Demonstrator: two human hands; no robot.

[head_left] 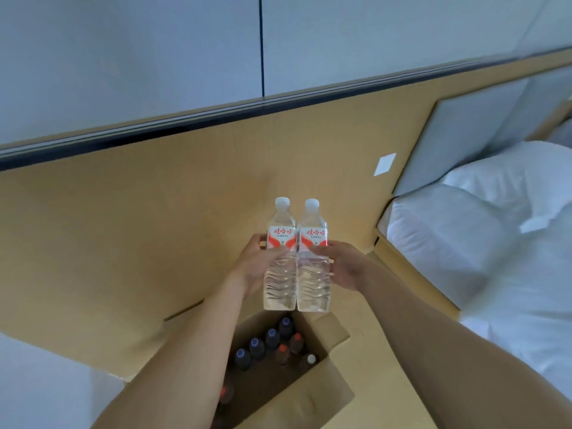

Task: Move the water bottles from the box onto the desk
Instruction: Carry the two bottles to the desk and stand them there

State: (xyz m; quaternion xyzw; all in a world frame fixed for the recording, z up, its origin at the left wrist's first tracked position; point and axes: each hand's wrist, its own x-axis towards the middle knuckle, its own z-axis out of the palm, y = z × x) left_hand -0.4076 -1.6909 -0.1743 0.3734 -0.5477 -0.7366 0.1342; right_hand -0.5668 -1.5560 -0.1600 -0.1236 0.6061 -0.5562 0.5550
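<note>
Two clear water bottles are held upright side by side in the air, touching along their sides: the left bottle point(280, 258) and the right bottle point(313, 261), each with a white cap and a red-and-white label. The left hand point(258, 263) grips the left bottle from its outer side, fingers curled around the body just below the label; the right hand point(343, 267) grips the right bottle the same way from the other side. Both bottles hang above the open cardboard box point(322, 385), which sits lower in the view between the forearms. Inside the box stand more bottles with dark blue caps point(257, 343) in one row, red caps point(283, 349) beside them, and one white-capped bottle point(311, 359) near the box's right wall. Behind the bottles runs a tan wooden panel point(154, 227) with a white wall switch point(384, 164). To the right lies a bed with white pillows point(483, 218).
</note>
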